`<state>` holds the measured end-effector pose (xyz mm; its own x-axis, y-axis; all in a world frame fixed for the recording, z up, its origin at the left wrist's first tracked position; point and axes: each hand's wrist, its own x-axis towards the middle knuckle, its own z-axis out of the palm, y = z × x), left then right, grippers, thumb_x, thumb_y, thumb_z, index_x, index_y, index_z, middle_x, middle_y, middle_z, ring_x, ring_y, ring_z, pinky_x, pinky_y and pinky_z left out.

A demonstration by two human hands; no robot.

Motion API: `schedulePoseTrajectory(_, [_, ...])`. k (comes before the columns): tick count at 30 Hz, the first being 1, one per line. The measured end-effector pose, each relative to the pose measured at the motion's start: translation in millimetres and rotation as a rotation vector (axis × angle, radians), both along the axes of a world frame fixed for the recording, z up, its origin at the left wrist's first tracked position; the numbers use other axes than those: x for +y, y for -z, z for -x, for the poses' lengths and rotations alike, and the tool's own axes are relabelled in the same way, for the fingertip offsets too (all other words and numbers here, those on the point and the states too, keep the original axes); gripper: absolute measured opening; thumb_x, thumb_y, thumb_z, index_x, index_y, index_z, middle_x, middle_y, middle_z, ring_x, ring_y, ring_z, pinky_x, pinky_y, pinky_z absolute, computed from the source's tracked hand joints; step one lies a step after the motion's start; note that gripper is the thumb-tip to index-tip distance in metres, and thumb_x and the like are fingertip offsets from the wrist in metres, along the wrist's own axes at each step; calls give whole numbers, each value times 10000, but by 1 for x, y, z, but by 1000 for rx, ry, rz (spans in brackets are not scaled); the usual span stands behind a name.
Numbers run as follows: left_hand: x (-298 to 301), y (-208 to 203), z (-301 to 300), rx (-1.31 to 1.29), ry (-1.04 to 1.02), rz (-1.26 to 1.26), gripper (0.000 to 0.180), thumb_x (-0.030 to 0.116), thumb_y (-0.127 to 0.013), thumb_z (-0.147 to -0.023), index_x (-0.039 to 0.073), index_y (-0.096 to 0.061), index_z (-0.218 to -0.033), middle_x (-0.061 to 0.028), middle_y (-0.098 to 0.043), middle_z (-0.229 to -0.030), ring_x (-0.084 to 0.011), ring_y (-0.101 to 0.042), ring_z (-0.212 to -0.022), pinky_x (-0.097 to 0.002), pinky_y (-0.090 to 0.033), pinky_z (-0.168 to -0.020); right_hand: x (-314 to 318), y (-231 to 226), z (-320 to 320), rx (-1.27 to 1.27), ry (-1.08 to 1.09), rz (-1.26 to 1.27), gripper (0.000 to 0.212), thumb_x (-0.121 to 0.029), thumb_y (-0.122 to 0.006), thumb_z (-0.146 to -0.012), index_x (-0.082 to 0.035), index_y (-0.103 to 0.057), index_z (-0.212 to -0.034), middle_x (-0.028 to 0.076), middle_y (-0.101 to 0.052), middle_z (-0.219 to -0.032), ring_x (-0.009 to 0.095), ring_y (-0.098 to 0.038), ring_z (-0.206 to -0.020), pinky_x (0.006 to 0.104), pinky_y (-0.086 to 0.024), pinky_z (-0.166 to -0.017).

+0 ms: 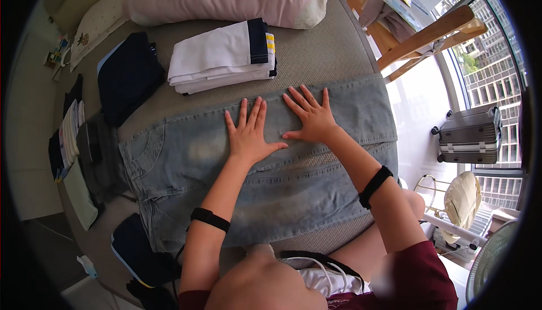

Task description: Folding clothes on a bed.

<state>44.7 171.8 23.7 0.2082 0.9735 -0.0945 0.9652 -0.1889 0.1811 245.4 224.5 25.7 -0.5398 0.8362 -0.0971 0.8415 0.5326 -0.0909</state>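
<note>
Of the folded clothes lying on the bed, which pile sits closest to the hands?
The white folded stack with dark trim, just beyond the fingertips of both hands, left hand and right hand, pressed flat on the jeans. The dark navy pile lies farther left.

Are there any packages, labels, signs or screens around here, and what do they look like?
Printed paper or booklet: upper right on the wooden chair, flat, blue, white and yellow.
Small colourful packets: far left by the bed's edge, too small to tell more.
No screens or signs in view.

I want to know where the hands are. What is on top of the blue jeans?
Both hands lie flat on the jeans, fingers spread: left hand, right hand. Under the jeans only the grey bed cover shows at their edges; the rest is hidden.
</note>
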Motion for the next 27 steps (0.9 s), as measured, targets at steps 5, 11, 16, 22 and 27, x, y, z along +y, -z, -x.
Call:
schedulePoseTrajectory(5, [-4,-12,2,90,-74,93,1284,827,-573,-531,128,-76,-1486,-4,-47,-1557,-292,39,-1427,-647,38,-1063,3,-9,0,-162,48,93,1193,-834,-590,-507,-334,-104,-1475,-16,-72,-1551,262,-40,-1427,737,-58,-1005])
schedulePoseTrajectory(11, [-5,-14,1,141,-86,125,1290,853,-542,-532,126,-69,-1487,-30,-28,-1557,-305,44,-1425,-650,18,-1062,4,-21,3,-241,172,210,1266,-835,-616,-472,-307,-64,-1482,12,-24,-1554,298,15,-1425,754,-70,-986])
schedulePoseTrajectory(16, [-6,-18,8,128,-80,163,1284,865,-519,-547,122,-56,-1487,-52,-14,-1557,-307,52,-1424,-648,21,-1060,-1,-24,8,-283,232,205,1246,-852,-578,-505,-296,-44,-1484,26,-4,-1556,294,4,-1427,709,-62,-1023])
schedulePoseTrajectory(22, [-23,-6,44,-139,-8,220,1169,821,-471,-677,102,-26,-1484,-146,-45,-1541,-349,22,-1418,-587,-17,-1093,-85,-39,-16,1,199,199,1032,-543,-737,-648,-185,-218,-1465,153,-154,-1522,337,-107,-1414,635,-85,-1064])
schedulePoseTrajectory(27, [-113,-35,60,-1072,-145,43,743,364,-573,-904,1,-200,-1434,-202,-300,-1457,-325,-302,-1351,-426,-263,-1084,-181,-42,-95,737,579,368,458,-262,-655,-828,-67,-506,-1214,145,-515,-1251,320,-469,-1180,473,-383,-966])
